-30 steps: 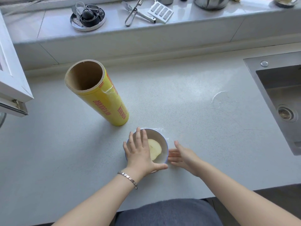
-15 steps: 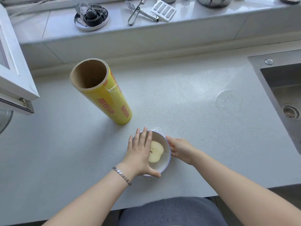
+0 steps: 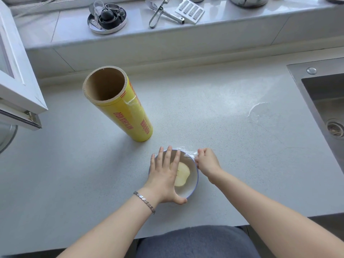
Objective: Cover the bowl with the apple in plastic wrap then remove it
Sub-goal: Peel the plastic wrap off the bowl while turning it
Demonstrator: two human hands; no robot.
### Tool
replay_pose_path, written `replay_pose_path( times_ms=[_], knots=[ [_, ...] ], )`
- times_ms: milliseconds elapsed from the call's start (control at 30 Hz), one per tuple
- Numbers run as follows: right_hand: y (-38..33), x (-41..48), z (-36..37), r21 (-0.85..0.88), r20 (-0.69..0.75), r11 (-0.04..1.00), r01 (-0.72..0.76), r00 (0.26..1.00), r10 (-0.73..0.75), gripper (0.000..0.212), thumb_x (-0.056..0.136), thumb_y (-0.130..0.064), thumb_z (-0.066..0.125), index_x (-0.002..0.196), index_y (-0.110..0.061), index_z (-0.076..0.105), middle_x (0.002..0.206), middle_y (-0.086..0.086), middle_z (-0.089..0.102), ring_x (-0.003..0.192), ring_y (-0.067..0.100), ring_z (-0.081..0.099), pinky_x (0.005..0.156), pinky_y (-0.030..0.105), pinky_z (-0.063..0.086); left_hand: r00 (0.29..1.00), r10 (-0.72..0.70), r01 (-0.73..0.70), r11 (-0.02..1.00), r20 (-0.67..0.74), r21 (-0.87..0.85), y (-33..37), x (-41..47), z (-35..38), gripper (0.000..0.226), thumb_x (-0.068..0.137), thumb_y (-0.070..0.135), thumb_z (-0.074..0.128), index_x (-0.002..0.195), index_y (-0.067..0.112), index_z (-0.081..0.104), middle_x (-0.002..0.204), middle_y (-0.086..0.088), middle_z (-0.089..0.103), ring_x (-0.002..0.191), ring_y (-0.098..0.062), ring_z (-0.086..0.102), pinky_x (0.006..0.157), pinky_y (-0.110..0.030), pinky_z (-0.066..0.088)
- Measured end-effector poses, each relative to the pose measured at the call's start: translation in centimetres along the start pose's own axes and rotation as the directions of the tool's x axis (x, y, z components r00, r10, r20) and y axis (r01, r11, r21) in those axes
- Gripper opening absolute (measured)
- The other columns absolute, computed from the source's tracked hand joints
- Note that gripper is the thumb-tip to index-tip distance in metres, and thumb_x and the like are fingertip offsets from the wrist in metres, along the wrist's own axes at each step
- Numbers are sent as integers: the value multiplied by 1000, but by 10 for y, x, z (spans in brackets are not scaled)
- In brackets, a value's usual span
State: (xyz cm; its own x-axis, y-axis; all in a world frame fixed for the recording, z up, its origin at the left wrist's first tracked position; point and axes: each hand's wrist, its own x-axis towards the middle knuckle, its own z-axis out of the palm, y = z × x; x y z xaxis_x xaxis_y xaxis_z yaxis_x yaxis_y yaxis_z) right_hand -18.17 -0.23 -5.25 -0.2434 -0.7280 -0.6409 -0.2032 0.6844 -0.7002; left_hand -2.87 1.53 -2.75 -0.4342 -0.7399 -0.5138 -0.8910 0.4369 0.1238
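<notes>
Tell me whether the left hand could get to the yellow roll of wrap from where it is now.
Probably yes. The left hand lies flat over the bowl, and the roll stands just beyond it with only bare counter between. It would have to let go of the bowl first.

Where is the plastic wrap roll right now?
In the head view the plastic wrap roll stands on the counter, left of centre, beyond and left of the bowl, untouched by either hand.

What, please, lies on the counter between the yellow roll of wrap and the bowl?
Nothing: in the head view only a short bare strip of counter separates the roll from the bowl.
</notes>
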Motion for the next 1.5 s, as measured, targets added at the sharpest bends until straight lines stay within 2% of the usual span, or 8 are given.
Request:
replay_pose_path(
  times_ms=[200, 400, 700, 767, 867, 1033, 1333, 1500],
  knots=[
    [-1, -10, -4, -194, 2, 974, 118, 993, -120, 17, 98, -23, 30, 92, -9, 37, 76, 1, 43, 78, 22, 42, 66, 29, 28, 999, -16, 16, 999, -31, -28, 2, 0, 2, 135, 55, 68, 65, 141, 21, -29, 153, -14, -21, 140, -38, -21, 114, -53, -10],
    [5, -7, -18, -225, 1, 934, 279, 958, -286, 12, 97, -21, 36, 87, -14, 37, 54, -1, 35, 50, 15, 33, 50, 29, 23, 999, -23, 21, 999, -42, -32, 1, 0, 3, 135, 55, 68, 64, 139, 20, -31, 153, -14, -20, 141, -37, -18, 114, -52, -11],
    [11, 8, -2, -247, -88, 960, 134, 983, -160, 16, 98, -23, 33, 94, -10, 41, 68, 3, 46, 67, 26, 43, 59, 33, 30, 999, -43, 43, 998, -1, -36, 4, 1, -1, 135, 56, 68, 64, 143, 12, -22, 153, -14, -22, 140, -36, -21, 114, -52, -13],
    [15, 10, 0, -108, -93, 994, 33, 995, -44, 18, 97, -23, 35, 88, -10, 44, 74, 5, 49, 67, 24, 46, 62, 30, 35, 999, -51, 51, 998, -4, -44, 5, 0, -1, 134, 57, 68, 64, 143, 12, -22, 153, -14, -23, 140, -36, -22, 114, -52, -13],
    [22, 0, -4, 260, 109, 950, -172, 983, 148, 30, 98, -29, 35, 79, -14, 53, 65, 3, 49, 53, 14, 43, 49, 21, 35, 996, -87, 86, 994, -7, -73, 7, 0, 0, 134, 57, 69, 63, 143, 12, -22, 153, -14, -23, 140, -37, -23, 114, -52, -12],
    [33, -12, -19, 160, 375, 946, -281, 904, 205, 41, 92, -47, 40, 84, -15, 63, 75, -2, 57, 57, 9, 44, 56, 21, 31, 985, -170, 168, 978, -2, -126, 12, -2, 2, 136, 56, 72, 63, 143, 11, -23, 153, -13, -25, 140, -37, -24, 113, -54, -11],
    [42, -18, -20, 342, 492, 847, -407, 846, 208, 18, 93, -27, 50, 97, -15, 62, 92, -2, 64, 83, 9, 59, 66, 19, 41, 940, -340, 332, 914, 4, -233, 24, -8, 6, 138, 55, 77, 60, 143, 10, -22, 152, -16, -24, 140, -38, -21, 114, -53, -8],
    [37, -15, -27, 287, 536, 849, -443, 809, 241, 24, 90, -28, 55, 103, -9, 60, 89, 2, 63, 78, 11, 57, 58, 15, 44, 940, -340, 333, 913, 14, -237, 23, -8, 7, 140, 54, 78, 60, 142, 9, -23, 152, -17, -24, 140, -38, -22, 114, -53, -8]
  ],
)
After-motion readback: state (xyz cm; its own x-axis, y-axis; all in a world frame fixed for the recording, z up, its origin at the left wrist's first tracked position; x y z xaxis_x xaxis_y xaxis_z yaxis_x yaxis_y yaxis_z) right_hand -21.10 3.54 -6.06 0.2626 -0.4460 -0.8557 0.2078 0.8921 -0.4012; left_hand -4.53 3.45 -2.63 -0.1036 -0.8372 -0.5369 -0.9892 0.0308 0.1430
